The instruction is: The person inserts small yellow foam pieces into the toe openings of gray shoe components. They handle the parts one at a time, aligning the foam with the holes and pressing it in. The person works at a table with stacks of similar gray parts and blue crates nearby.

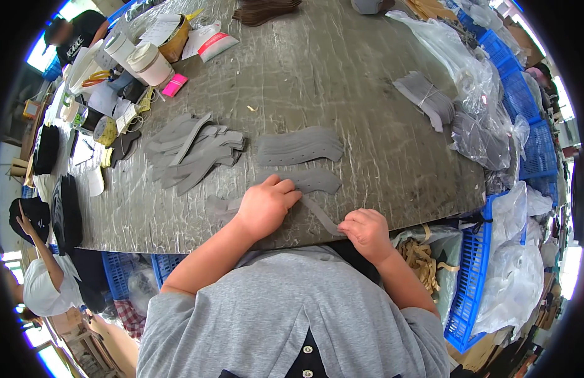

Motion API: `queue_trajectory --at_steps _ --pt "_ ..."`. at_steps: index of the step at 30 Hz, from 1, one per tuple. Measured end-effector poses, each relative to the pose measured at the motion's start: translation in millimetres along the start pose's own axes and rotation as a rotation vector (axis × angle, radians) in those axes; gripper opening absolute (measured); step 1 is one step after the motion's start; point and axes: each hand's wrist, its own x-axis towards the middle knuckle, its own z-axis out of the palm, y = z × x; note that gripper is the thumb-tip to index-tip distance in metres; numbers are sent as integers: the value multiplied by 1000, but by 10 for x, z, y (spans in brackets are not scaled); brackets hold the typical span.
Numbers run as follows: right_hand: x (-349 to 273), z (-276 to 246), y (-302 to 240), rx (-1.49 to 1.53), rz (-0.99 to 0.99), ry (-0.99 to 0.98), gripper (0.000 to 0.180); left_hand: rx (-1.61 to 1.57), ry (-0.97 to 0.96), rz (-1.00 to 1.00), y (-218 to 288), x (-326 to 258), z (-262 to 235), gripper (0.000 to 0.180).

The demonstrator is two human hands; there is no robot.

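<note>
At the table's near side my left hand [266, 205] is closed, its curled fingers pressed onto a grey curved piece [317, 181] with small holes. My right hand [367, 233] pinches the end of a narrow grey strip [321, 217], which runs up to the left fingers. What lies beneath the left fingers is hidden. Partly under the left wrist is another thin grey piece [220, 206]. Just beyond the hands lies a neat stack of grey curved pieces [299, 146]. To its left spreads a loose heap of grey pieces [194, 148].
A tied grey bundle [425, 99] and clear plastic bags [474, 82] lie at the right. White tubs [150, 65], a yellow basket [174, 45] and a pink pad [175, 85] crowd the far left. Blue crates [471, 277] border the table [367, 94]. Other people stand at the left.
</note>
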Motion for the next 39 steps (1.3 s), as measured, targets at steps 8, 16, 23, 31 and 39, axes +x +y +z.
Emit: queue_trajectory --at_steps 8,16,23,31,39 --pt "-24 22 36 -6 31 -13 12 -27 -1 0 -60 30 15 25" --pt "-147 -127 -23 305 304 133 9 -25 0 15 -84 42 -5 25" --pt "-1 35 -6 -47 8 67 9 -11 -7 22 -73 45 -20 24" --pt "-8 14 85 -129 -142 -96 11 -18 -1 6 -87 50 -8 23" --pt "-292 -82 36 202 211 180 13 -18 -1 24 -104 40 8 25"
